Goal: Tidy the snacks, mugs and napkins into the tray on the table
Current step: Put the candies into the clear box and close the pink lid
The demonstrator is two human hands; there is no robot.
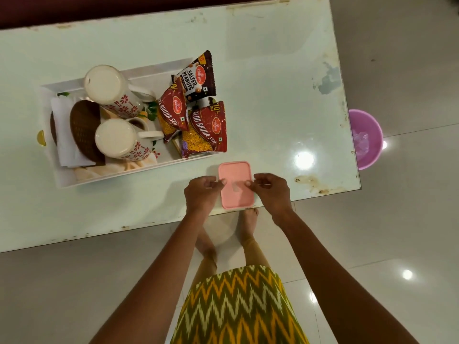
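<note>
A white tray [129, 173] sits on the pale glass table [273, 95]. Inside it stand two white mugs with red flowers, one at the back [109, 89] and one at the front [121, 141], beside white napkins [65, 135] and a brown woven coaster [85, 127]. Three snack packets lie at the tray's right end: salted peanuts [196, 76] and two aloo bhujia sev bags [171, 111] [205, 130]. A pink lidded box [236, 184] rests near the table's front edge. My left hand [202, 192] and my right hand [270, 192] grip its two long sides with the fingertips.
A purple bucket [366, 137] with a plastic bag in it stands on the tiled floor past the table's right edge. A dark wall or furniture edge runs along the table's far side. My bare feet are under the front edge.
</note>
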